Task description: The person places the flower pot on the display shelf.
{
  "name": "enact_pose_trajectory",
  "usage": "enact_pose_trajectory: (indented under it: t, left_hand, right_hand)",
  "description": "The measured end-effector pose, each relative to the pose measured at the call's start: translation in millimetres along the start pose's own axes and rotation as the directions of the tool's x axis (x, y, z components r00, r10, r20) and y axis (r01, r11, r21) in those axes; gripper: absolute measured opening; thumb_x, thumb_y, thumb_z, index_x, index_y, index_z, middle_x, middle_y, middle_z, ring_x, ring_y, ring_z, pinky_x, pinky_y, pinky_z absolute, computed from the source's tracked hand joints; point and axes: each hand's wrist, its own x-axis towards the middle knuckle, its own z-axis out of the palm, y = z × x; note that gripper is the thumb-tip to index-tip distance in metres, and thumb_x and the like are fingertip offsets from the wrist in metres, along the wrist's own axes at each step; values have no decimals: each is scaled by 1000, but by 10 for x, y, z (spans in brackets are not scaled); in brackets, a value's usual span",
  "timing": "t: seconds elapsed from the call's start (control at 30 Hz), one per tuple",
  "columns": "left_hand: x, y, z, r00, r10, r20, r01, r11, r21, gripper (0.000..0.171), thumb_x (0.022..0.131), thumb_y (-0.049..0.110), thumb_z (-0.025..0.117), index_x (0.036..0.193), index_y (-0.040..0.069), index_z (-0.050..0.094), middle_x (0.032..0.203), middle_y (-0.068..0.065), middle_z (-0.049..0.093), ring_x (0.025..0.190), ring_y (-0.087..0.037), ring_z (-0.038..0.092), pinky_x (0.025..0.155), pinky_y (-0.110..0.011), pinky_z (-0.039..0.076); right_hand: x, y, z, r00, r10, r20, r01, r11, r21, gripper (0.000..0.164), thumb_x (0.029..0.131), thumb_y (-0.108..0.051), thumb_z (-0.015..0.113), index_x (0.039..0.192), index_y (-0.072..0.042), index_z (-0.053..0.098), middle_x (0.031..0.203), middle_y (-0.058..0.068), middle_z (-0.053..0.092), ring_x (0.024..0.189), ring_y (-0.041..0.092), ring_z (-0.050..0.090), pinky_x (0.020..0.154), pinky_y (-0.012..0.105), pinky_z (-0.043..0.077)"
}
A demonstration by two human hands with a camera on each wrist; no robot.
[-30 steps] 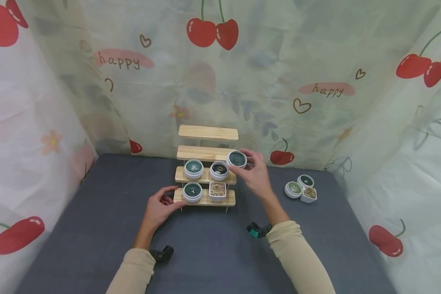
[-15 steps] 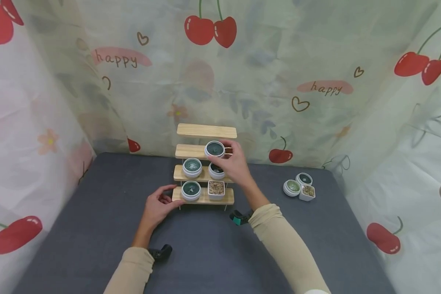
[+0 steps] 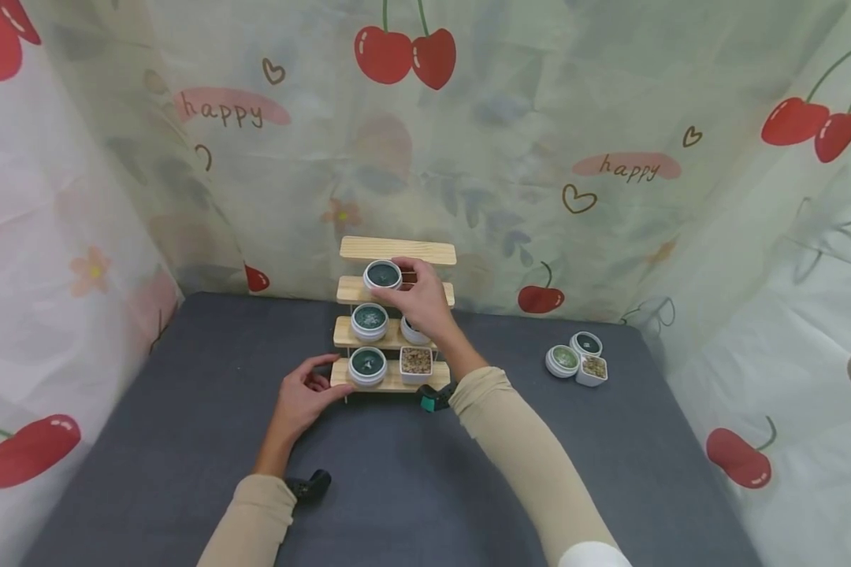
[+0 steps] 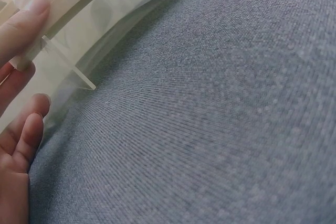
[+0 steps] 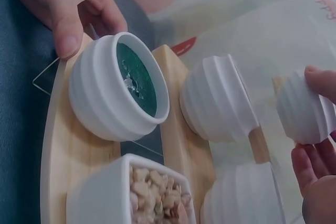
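Note:
My right hand [image 3: 429,305] holds a white round pot with dark green contents [image 3: 384,276] at the left part of the third board of a tiered wooden shelf [image 3: 397,250]. In the right wrist view, my thumb and fingers pinch the ribbed side of this pot [image 5: 300,109]; whether its base touches the board cannot be told. My left hand [image 3: 305,398] grips the left end of the lowest board, thumb [image 4: 25,27] on top. Beside it stands a green-filled round pot [image 3: 367,366], then a square pot of pebbles [image 3: 416,362]. The second board bears a green-filled pot [image 3: 369,321] and a partly hidden pot [image 3: 414,332].
On the dark grey tabletop [image 3: 390,480], right of the shelf, a small cluster holds a light green round pot [image 3: 562,361], a dark round pot [image 3: 586,343] and a square pot [image 3: 592,370]. A printed curtain [image 3: 468,157] hangs close behind the shelf.
My right hand has carried the round pot leftward and slightly back, from the shelf's right side to the third board's left part. My left hand keeps its grip on the lowest board.

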Motion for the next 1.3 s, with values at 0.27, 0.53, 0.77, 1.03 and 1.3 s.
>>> enact_pose_trajectory:
  t: [0.27, 0.53, 0.77, 1.03, 1.3]
  left_hand:
    - [4, -10, -4, 1000, 2, 3, -2, 1000, -5, 60, 71, 40, 94, 125, 26, 70, 86, -11, 65, 73, -13, 60, 63, -22, 47]
    - [0, 14, -1, 1000, 0, 6, 0, 1000, 5, 61, 72, 40, 93, 126, 26, 69, 87, -11, 66, 74, -13, 59, 64, -22, 47]
    - [-3, -11, 3, 1000, 3, 11, -3, 1000, -3, 61, 72, 39, 93, 126, 25, 69, 88, -13, 66, 74, -12, 60, 64, -22, 47]
    - [2, 1, 1, 1000, 8, 16, -8, 1000, 0, 60, 74, 39, 92, 127, 25, 69, 89, -12, 66, 74, -12, 59, 64, -22, 47]
    - [-11, -3, 0, 1000, 10, -1, -10, 1000, 0, 60, 72, 38, 93, 126, 24, 69, 87, -12, 66, 73, -11, 60, 64, -22, 47]
  right_hand:
    - [99, 35, 115, 1000, 18, 8, -18, 1000, -23, 63, 85, -18, 84, 139, -2, 56, 131, 14, 62, 117, 26, 64, 101, 36, 53]
    - [136, 37, 163, 998, 61, -14, -62, 996, -63, 63, 84, -21, 85, 137, -4, 56, 129, 13, 63, 117, 27, 65, 101, 36, 53]
    - [122, 25, 172, 995, 104, -10, -104, 992, -73, 61, 85, -24, 85, 135, -6, 55, 129, 11, 64, 117, 26, 65, 98, 35, 54]
    - [117, 16, 154, 991, 137, 1, -136, 987, -85, 63, 86, -28, 84, 135, -7, 53, 129, 11, 63, 117, 25, 65, 95, 36, 55]
    - [82, -6, 66, 985, 160, 70, -155, 985, -73, 68, 86, -33, 84, 140, -11, 49, 135, 9, 60, 124, 25, 63, 98, 37, 55]
